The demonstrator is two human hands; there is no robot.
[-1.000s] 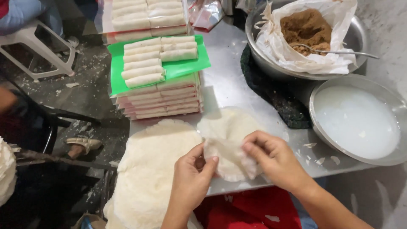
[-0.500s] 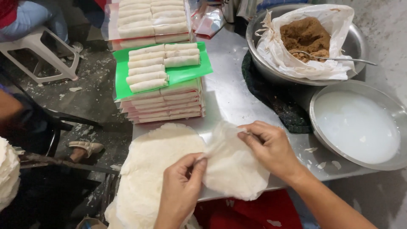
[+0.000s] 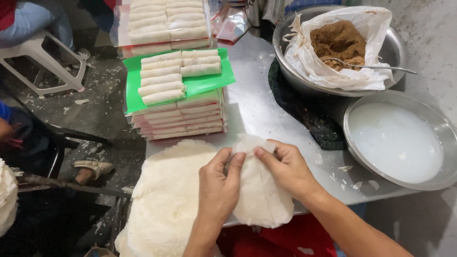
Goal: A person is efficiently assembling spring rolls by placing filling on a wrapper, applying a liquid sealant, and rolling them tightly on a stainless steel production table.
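Observation:
My left hand (image 3: pixel 219 183) and my right hand (image 3: pixel 285 169) both pinch the far edge of a thin round white wrapper sheet (image 3: pixel 262 200) that lies on the metal table (image 3: pixel 252 102) near its front edge. To the left of it sits a large pile of the same white wrapper sheets (image 3: pixel 164 200), partly under my left hand. Beyond the hands a green tray (image 3: pixel 209 81) carries several pale rolled spring rolls (image 3: pixel 166 78) on top of a stack of filled trays (image 3: pixel 181 119).
A metal bowl (image 3: pixel 285 71) at the back right holds a white plastic bag of brown filling (image 3: pixel 338 40) with a spoon (image 3: pixel 381 66). A metal pan of milky white liquid (image 3: pixel 397 140) is on the right. More packed rolls (image 3: pixel 164 21) lie at the back. A white plastic stool (image 3: pixel 40 59) stands at left.
Both hands have moved from the sheet's near sides up to its far edge, closer together. The sheet now lies flatter on the table.

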